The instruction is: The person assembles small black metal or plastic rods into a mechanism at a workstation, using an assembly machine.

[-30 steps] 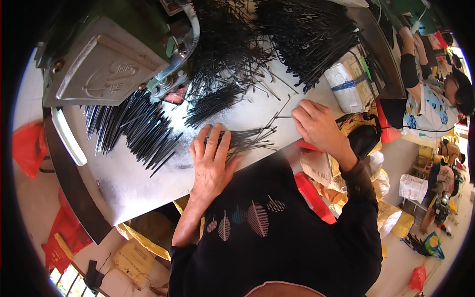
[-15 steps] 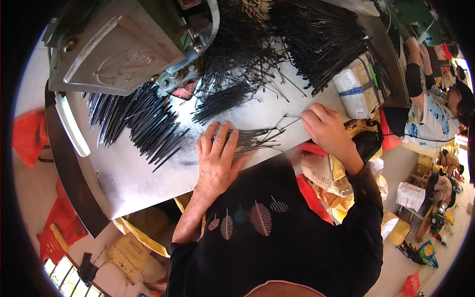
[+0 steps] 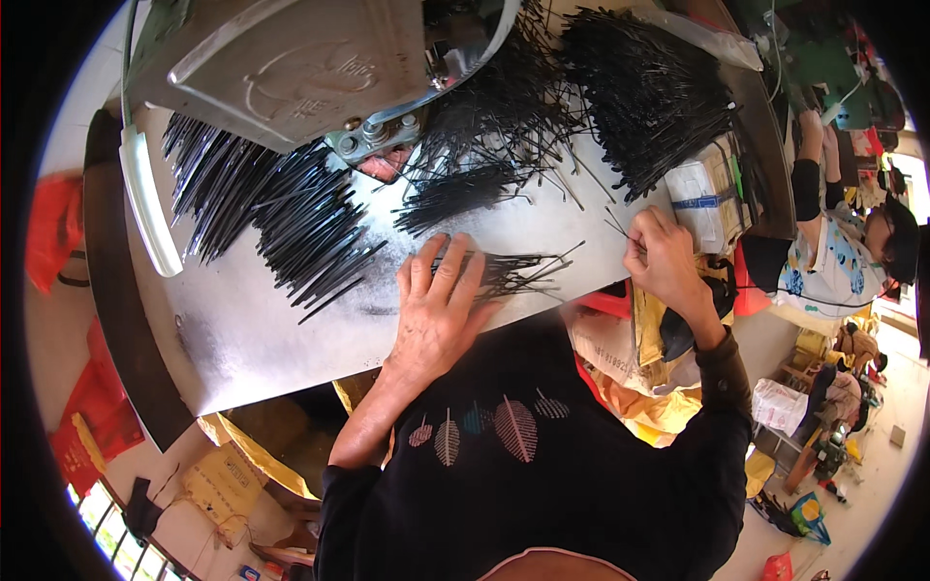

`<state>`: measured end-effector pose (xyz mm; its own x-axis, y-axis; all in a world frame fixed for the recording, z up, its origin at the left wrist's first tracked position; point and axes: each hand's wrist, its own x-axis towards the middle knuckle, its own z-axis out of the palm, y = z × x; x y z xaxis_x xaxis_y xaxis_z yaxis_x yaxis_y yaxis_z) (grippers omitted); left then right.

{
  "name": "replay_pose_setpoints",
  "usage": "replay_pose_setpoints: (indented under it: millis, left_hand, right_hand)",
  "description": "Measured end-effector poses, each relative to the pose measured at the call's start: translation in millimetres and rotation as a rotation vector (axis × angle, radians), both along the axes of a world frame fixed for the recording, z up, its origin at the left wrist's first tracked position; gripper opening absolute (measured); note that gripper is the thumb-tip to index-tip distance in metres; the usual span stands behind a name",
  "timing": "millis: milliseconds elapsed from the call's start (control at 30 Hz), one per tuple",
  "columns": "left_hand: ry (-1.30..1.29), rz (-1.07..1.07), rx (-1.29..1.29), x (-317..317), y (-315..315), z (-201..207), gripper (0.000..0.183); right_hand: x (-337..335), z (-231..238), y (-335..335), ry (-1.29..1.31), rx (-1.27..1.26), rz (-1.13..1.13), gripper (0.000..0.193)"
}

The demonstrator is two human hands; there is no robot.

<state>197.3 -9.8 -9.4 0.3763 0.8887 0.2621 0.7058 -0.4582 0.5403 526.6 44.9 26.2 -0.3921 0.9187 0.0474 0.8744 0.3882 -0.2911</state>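
Observation:
On the pale metal table, my left hand (image 3: 441,305) lies palm down, fingers stretched out, over a small bundle of thin black rods (image 3: 523,274). The rods' bent ends stick out to the right of it. My right hand (image 3: 666,257), at the table's right front edge, is closed in a pinch. A few thin black rods (image 3: 614,223) poke out up and to the left from its fingertips. Just beyond my left hand rests another black rod bundle (image 3: 460,197). Left of it lies a large spread of straight black rods (image 3: 305,232).
A green-grey machine (image 3: 291,68) overhangs the table, a lit tube lamp (image 3: 150,203) at its left. Tangled rods (image 3: 504,116) and a big rod pile (image 3: 644,102) fill the far side. A strapped box (image 3: 702,198) stands at right. Beyond, another person (image 3: 838,252) works.
My right hand has moved right, away from the bundle, with rods in its fingers. My left hand stays on the bundle. The whole view has shifted slightly.

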Motion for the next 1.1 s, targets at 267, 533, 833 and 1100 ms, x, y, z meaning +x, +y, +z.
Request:
replay_pose_setpoints:
  millis: [267,533,833,1100]
  left_hand:
    - [-0.007,0.006,-0.016,2,1,4,0.068]
    - [-0.066,0.022,-0.006,0,0,-3,0.065]
    - [-0.12,-0.016,0.048,-4,4,-1,0.051]
    - [-0.156,0.013,0.032,-3,0,-4,0.049]
  right_hand:
    - [-99,8,38,0.032,0.162,0.343,0.016]
    - [-80,-35,-8,0.837,0.166,-0.097,0.018]
    - [-136,-41,-41,1.315,-0.145,-0.247,0.033]
    - [-88,-8,-27,0.35,0.1,0.278,0.094]
